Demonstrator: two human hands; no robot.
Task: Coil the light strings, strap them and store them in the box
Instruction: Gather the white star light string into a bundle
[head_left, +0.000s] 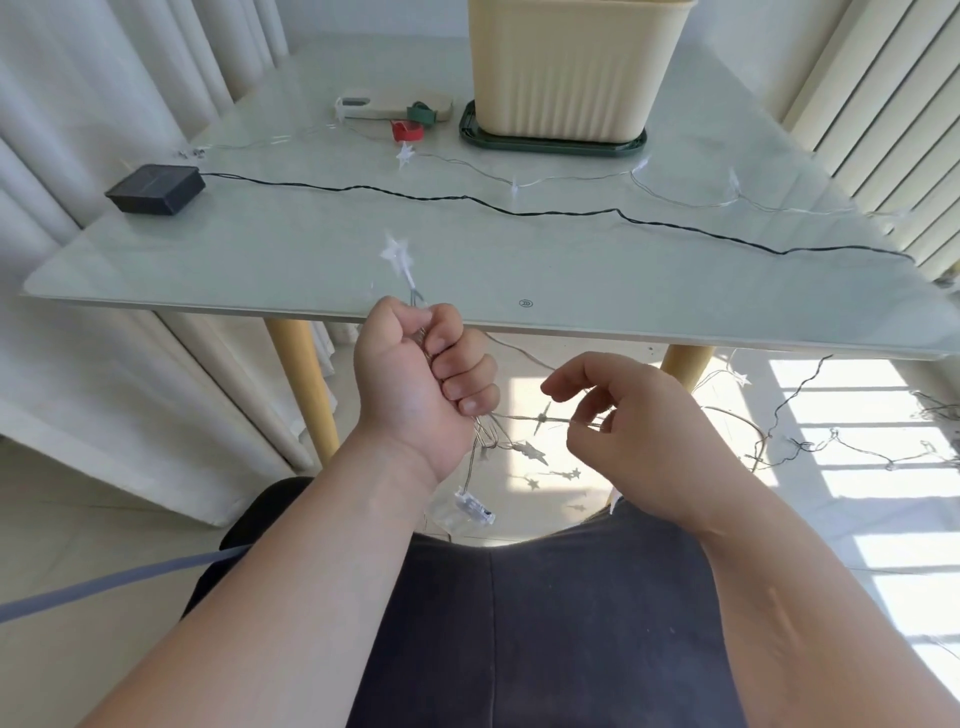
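Observation:
My left hand (423, 374) grips a small bundle of clear star light string (397, 254) at the table's near edge; a star sticks out above the fist and a clear battery case (472, 512) dangles below it. My right hand (639, 426) pinches the same wire just right of the fist, below the table edge. The rest of the clear string (571, 179) trails across the table and down to the floor. A dark light string (467, 200) runs from a black solar box (156, 188) across the table. The cream box (571, 67) stands at the back.
A red strap (407, 131) and a green strap (422, 113) lie beside a flat beige case (374, 106) at the back. The cream box sits on a dark green lid (470, 132). Tangled wire (831, 441) lies on the sunlit floor to the right. Curtains hang on both sides.

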